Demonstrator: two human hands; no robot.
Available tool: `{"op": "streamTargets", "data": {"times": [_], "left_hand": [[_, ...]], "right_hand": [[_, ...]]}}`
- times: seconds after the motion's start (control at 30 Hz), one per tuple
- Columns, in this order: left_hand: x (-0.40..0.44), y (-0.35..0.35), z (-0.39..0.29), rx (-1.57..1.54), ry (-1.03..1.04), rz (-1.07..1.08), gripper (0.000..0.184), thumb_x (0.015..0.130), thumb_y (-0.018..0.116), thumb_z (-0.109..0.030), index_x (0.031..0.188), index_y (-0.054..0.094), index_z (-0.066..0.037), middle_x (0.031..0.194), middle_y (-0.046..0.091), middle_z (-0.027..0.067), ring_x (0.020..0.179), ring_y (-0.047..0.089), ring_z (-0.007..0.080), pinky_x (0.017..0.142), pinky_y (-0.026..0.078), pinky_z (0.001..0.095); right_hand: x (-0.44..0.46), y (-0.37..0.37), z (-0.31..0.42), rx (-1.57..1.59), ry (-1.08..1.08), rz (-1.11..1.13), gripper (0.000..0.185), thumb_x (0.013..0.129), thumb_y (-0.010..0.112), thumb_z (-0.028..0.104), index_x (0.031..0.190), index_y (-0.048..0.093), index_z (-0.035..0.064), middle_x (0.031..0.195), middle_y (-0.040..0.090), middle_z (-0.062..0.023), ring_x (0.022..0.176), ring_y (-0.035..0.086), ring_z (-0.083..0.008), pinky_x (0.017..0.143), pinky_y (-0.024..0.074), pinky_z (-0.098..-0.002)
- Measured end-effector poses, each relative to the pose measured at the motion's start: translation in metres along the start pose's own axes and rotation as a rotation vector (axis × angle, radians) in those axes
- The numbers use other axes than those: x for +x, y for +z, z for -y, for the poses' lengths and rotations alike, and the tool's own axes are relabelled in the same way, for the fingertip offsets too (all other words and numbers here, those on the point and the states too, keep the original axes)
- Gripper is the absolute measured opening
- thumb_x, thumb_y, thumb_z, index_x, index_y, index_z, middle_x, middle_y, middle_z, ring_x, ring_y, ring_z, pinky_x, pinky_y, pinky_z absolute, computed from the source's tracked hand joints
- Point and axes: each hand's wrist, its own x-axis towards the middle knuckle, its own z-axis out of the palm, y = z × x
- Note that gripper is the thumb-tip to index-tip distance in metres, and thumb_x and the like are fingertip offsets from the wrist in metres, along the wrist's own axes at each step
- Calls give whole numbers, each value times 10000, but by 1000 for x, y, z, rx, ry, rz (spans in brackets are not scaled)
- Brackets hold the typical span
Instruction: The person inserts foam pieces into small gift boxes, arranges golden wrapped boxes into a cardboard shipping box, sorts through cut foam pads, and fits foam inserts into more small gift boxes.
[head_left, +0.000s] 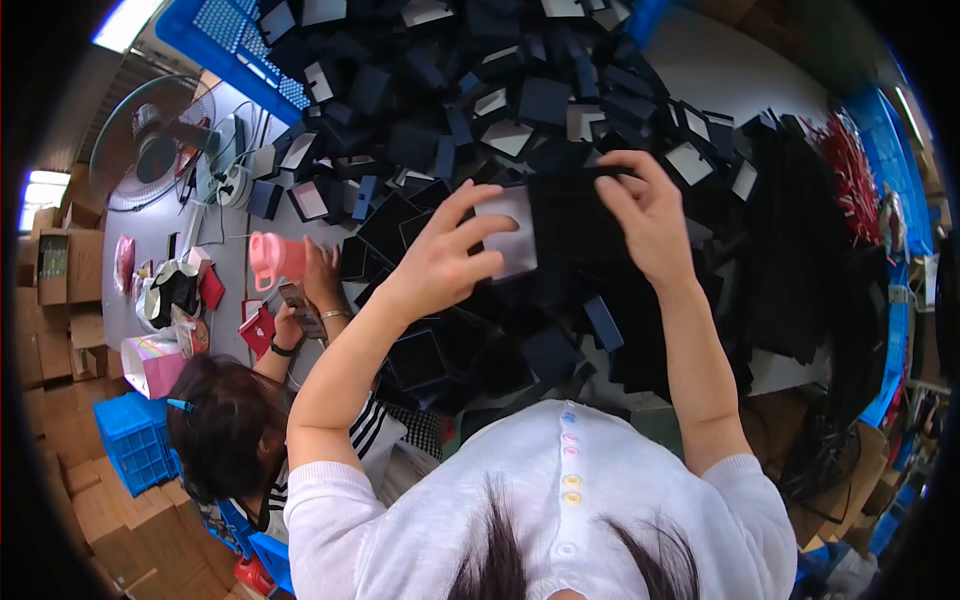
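Spanning between the fingers (618, 203), black-and-pale piece (568, 222)

Black squarish piece (572, 220), held up, pale panel (519, 236) along its left

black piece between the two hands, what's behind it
Past the upper edge of the black piece, navy boxes show; lower in view lies a blue-sided box. Whatever is directly behind is covered, so I can't tell.
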Motion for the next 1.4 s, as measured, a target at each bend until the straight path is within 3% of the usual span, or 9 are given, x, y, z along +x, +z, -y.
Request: {"op": "streamTargets", "data": {"times": [0.27, 0.47, 0.67, 0.8, 0.87, 1.0, 1.07, 1.13, 1.4], "left_hand": [[11, 31, -21, -244, -35, -254, 485, 479, 591, 136, 902, 588, -102, 1178, 522, 131, 1248, 432, 420, 993, 421, 487], [20, 50, -37, -339, -103, -455, 401, 654, 758, -64, 998, 576, -159, 1317, 479, 212, 1304, 369, 487, 1011, 367, 526], [19, 78, -46, -305, 47, -357, 444, 763, 781, -317, 1091, 545, -133, 1443, 348, 261, 1368, 295, 496, 1099, 265, 570], [23, 88, -56, -496, -80, -188, 863, 772, 716, -454, 1472, 300, -168, 1577, 97, 216, 1443, 147, 422, 1148, 174, 520], [26, 86, -72, -1062, -356, -142, 1009, 715, 774, -366, 1523, 197, -187, 1569, 123, 160, 1462, 136, 294, 1157, 203, 436], [53, 103, -95, -1389, -1088, -272, 444, 1028, 411, -254, 1455, 325, -172, 1357, 440, 104, 1201, 500, 209, 978, 458, 330], [57, 105, -98, -1415, -1102, -241, 396, 1030, 426, -243, 1414, 378, -159, 1312, 492, 110, 1168, 523, 205, 933, 484, 319], [51, 111, -94, -1398, -980, -157, 393, 1026, 443, -207, 1410, 389, -146, 1286, 514, 104, 1142, 530, 190, 937, 470, 298], [59, 121, -74, -1218, -941, 23, 366, 962, 562, -147, 1313, 488, -77, 1182, 587, 78, 1083, 551, 168, 940, 429, 275]], "right_hand": [[-23, -12, -10, 70, -8, 38, 208, 894, 632, 93, 1088, 624, 18, 672, 497, 33, 596, 422, -20, 565, 362, -189], [-38, -4, -19, -102, -220, -92, 246, 848, 683, 130, 1084, 692, 58, 806, 651, -53, 666, 565, -120, 649, 465, -245], [-53, 0, -43, -50, -370, 77, 338, 966, 530, 186, 1284, 586, 84, 1305, 494, -120, 1175, 513, -213, 987, 421, -329], [-72, 8, -55, -71, -33, -6, 346, 983, 493, 214, 1266, 572, 31, 1171, 592, -140, 1092, 570, -263, 933, 453, -343], [-76, 6, -66, -130, -90, -207, 320, 963, 516, 187, 1224, 590, 17, 1087, 619, -139, 977, 603, -270, 856, 484, -343], [-80, 3, -66, -319, -349, -376, 295, 946, 512, 102, 1222, 575, 17, 1094, 612, -131, 950, 607, -269, 842, 493, -358], [-81, -9, -68, -328, -370, -397, 283, 957, 490, 77, 1220, 566, 5, 1103, 622, -129, 976, 621, -242, 851, 501, -341], [-84, -20, -69, 243, 25, -369, 268, 967, 478, 68, 1209, 567, -5, 1107, 634, -130, 972, 644, -206, 852, 511, -310], [-98, -19, -79, -60, -218, -512, 244, 927, 539, 19, 1165, 587, -2, 1090, 633, -123, 937, 656, -193, 811, 533, -282]]}}
